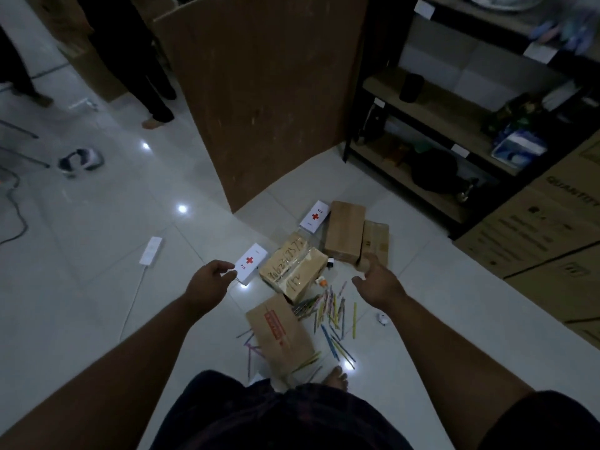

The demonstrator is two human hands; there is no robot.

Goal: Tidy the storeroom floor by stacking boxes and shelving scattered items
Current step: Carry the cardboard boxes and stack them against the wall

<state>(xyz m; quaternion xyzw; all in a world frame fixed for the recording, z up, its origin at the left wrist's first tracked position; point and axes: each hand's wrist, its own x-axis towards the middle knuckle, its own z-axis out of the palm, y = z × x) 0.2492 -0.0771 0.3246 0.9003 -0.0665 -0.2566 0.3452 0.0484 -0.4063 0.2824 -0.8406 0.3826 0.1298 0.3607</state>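
Observation:
Several cardboard boxes lie scattered on the white tiled floor: a taped box with handwriting (293,270), a plain brown box (344,231), a smaller one beside it (375,239) and a stamped box (281,334) near my foot. Two white boxes with red crosses lie nearby, one (251,263) by my left hand, the other (315,216) farther back. Coloured sticks (331,315) are strewn across the floor. My left hand (211,280) hovers with loosely curled fingers, holding nothing. Held above the boxes, my right hand (378,282) has its fingers spread and is also empty.
A tall brown cardboard panel (272,99) stands behind the pile. Dark shelving (454,125) with assorted items fills the right, with large cartons (545,228) below it. A white power strip (150,250) and cable lie at left. Another person's legs (152,92) stand at the back left.

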